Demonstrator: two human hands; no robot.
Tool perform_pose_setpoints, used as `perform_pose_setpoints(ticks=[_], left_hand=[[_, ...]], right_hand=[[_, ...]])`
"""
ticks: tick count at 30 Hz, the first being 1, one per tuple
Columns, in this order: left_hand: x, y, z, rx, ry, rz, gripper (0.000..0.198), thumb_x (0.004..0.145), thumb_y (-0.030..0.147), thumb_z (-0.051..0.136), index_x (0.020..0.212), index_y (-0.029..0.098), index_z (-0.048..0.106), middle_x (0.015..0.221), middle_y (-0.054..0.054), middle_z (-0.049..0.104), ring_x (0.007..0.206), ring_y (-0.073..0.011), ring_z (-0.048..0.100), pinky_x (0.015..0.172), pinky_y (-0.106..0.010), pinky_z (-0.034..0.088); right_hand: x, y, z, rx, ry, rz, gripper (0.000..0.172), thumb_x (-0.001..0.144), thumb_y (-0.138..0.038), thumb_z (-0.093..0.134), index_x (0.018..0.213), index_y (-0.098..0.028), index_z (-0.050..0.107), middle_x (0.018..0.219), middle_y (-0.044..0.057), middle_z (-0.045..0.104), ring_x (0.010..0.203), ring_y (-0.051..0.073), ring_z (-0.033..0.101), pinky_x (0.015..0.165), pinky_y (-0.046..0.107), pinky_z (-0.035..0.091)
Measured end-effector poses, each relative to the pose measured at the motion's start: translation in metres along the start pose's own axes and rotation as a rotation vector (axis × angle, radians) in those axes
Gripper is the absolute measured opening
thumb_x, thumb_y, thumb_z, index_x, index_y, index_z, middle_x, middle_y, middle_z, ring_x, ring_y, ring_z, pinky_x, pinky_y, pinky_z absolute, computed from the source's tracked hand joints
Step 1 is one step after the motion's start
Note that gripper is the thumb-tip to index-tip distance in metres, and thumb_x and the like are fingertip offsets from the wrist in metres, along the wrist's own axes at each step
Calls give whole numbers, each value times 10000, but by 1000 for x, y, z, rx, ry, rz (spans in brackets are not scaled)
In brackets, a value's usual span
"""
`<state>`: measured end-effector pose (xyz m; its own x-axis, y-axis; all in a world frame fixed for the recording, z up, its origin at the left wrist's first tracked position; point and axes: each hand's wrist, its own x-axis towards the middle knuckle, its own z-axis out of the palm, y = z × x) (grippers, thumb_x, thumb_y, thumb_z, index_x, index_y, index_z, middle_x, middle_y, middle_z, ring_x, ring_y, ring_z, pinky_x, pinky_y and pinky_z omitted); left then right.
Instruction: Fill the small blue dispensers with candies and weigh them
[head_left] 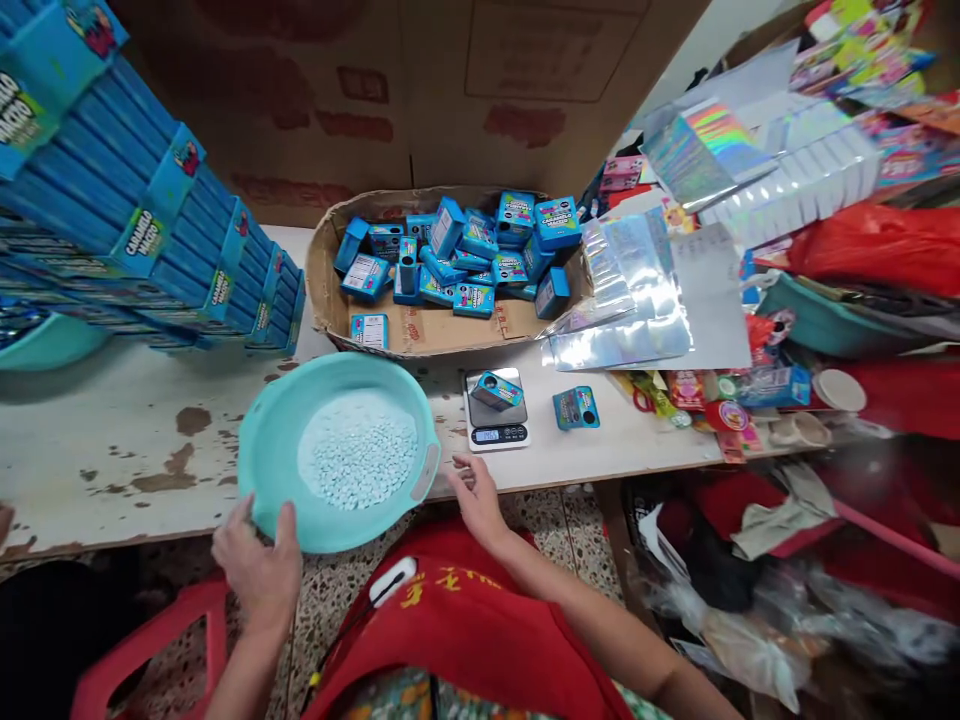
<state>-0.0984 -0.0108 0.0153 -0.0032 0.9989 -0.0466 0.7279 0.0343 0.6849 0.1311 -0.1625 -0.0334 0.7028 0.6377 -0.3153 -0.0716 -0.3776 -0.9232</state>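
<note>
A turquoise plastic basin filled partly with small pale candies stands at the table's front edge. By its lower left rim is my left hand, thumb and fingers apart; whether it touches the rim I cannot tell. My right hand hovers at the table edge just right of the basin's handle, fingers loosely spread and holding nothing. Beyond that hand lies a small digital scale with a lit display. On its plate rests a blue candy box. Another small blue box lies right of the scale.
Behind the basin, a cut-down cardboard tray holds many small blue boxes. Tall stacks of blue display boxes rise at left. Shiny holographic sheets and coloured packets crowd the right. A pink stool stands below.
</note>
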Motion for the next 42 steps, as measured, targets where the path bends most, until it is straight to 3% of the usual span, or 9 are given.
perform_pose_setpoints(ticks=[2, 5, 11, 17, 22, 28, 34, 37, 42], left_hand=[[18, 6, 12, 121, -66, 247, 426, 838, 443, 528, 1183, 195, 552, 1250, -123, 538, 1272, -309, 399, 1130, -473, 212], [37, 16, 48, 221, -382, 427, 336, 833, 389, 516, 1067, 168, 615, 1112, -147, 600, 1152, -307, 496, 1054, -435, 308], [22, 31, 102, 303, -785, 199, 255, 739, 254, 632, 970, 148, 613, 971, -144, 610, 974, -295, 574, 892, -393, 389], [16, 33, 90, 124, -940, 51, 113, 758, 236, 558, 839, 168, 599, 695, -15, 560, 663, -164, 560, 625, -271, 437], [21, 34, 71, -660, -811, -412, 290, 690, 340, 674, 898, 180, 549, 642, 39, 504, 495, -76, 452, 440, -177, 332], [22, 43, 85, -1029, -735, -814, 269, 755, 353, 589, 627, 180, 428, 492, 37, 427, 348, -50, 339, 315, -155, 185], [20, 47, 86, -1229, -495, -875, 254, 807, 266, 592, 636, 162, 435, 644, -20, 572, 489, -79, 525, 384, -149, 353], [20, 50, 92, -1199, -436, -974, 291, 877, 307, 544, 644, 171, 435, 492, 40, 439, 355, -51, 387, 321, -139, 246], [18, 86, 76, -1315, -459, -923, 423, 926, 411, 471, 579, 187, 382, 411, 68, 297, 293, -49, 263, 295, -160, 145]], right_hand=[[-12, 11, -17, -37, -9, -1, 291, 820, -420, 578, 1001, -196, 615, 973, 71, 616, 784, 193, 577, 730, 341, 490], [-16, 21, -40, -69, 57, 11, 317, 807, -430, 592, 999, -178, 621, 963, 77, 636, 773, 192, 581, 741, 352, 490], [6, 16, -77, -41, 205, 19, 398, 784, -481, 608, 1024, -164, 622, 1004, 95, 653, 830, 208, 594, 788, 377, 490], [56, -9, -111, -67, 310, -103, 416, 786, -481, 608, 1047, -157, 608, 1031, 99, 618, 829, 190, 578, 760, 351, 497], [97, -29, -125, -157, 270, -252, 407, 851, -493, 523, 1050, -150, 612, 1021, 99, 594, 844, 191, 573, 750, 341, 487], [119, -38, -119, -218, 159, -352, 423, 916, -514, 391, 1077, -185, 604, 1061, 88, 577, 953, 204, 560, 828, 359, 477], [119, -31, -111, -196, 99, -396, 472, 855, -532, 500, 1173, -186, 543, 1159, 110, 551, 1020, 226, 557, 826, 372, 488], [121, -30, -105, -240, 94, -402, 580, 718, -506, 688, 1166, -168, 541, 1122, 106, 568, 1007, 239, 564, 848, 382, 480], [105, -64, -95, -269, 70, -516, 381, 770, -468, 674, 1027, -195, 610, 944, 50, 628, 884, 218, 594, 825, 366, 474]])
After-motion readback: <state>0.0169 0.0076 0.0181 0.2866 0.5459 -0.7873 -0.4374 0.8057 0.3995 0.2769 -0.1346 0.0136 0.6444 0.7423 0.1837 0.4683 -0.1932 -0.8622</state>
